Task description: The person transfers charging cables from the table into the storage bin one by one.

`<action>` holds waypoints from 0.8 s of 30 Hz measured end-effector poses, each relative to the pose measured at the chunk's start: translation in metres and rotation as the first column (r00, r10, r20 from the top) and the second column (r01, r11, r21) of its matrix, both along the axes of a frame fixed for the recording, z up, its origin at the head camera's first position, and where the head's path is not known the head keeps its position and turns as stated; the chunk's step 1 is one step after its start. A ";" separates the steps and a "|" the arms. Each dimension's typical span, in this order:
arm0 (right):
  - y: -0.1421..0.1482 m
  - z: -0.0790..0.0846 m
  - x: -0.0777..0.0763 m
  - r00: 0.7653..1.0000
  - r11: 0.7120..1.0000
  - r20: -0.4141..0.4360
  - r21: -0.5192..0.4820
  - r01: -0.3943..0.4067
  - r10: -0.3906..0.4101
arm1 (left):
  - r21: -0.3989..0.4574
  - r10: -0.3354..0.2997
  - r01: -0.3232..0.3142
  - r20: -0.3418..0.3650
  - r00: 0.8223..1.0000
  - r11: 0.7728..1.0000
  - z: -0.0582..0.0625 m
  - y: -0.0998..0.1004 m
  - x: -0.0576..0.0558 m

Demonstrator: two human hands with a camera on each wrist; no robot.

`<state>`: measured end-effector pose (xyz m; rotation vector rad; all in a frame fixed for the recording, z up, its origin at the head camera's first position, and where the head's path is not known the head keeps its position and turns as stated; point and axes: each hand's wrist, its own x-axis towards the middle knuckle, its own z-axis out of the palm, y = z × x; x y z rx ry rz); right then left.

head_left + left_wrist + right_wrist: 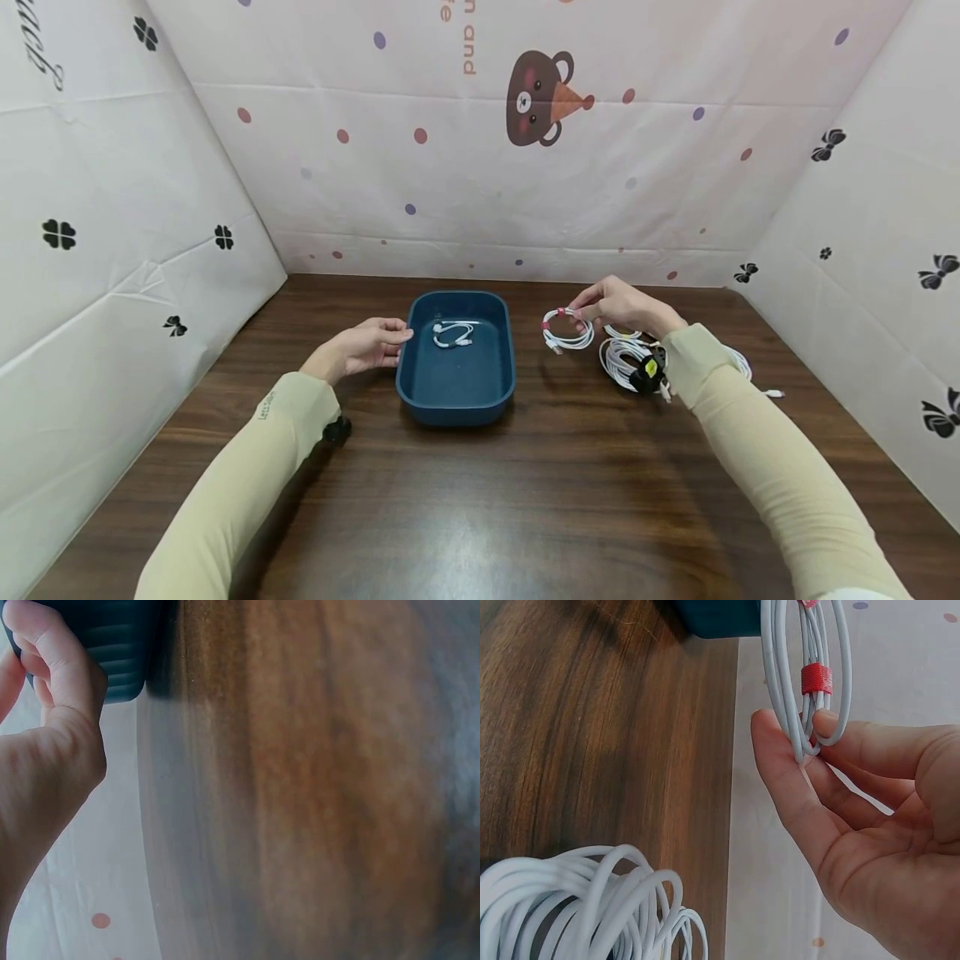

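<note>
My left hand (367,344) holds the left side of a dark blue plastic bin (455,408), its fingertips at the rim. In the left wrist view, curled fingers overlap the bin's ribbed wall (116,652). Inside the bin lies a small bundled white cable (453,335). To the right of the bin, my right hand (626,304) pinches a coiled white cable (558,340) between thumb and fingers, above the table. Red ties (817,678) bind this coil, which hangs from the fingertips in the right wrist view.
More coiled white cables (621,362) lie on the dark wooden table (465,500) below the right wrist, with a black piece (647,375) among them. A white cable end (774,393) sticks out to the right. White patterned sheets (480,200) stand behind and at both sides.
</note>
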<state>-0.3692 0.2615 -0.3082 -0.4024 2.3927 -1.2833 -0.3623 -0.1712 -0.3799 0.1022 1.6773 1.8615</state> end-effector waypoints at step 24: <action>-0.012 0.009 -0.008 1.000 0.999 0.005 -0.026 0.029 -0.029 | 0.006 -0.017 0.017 -0.004 1.000 1.000 -0.001 -0.001 -0.002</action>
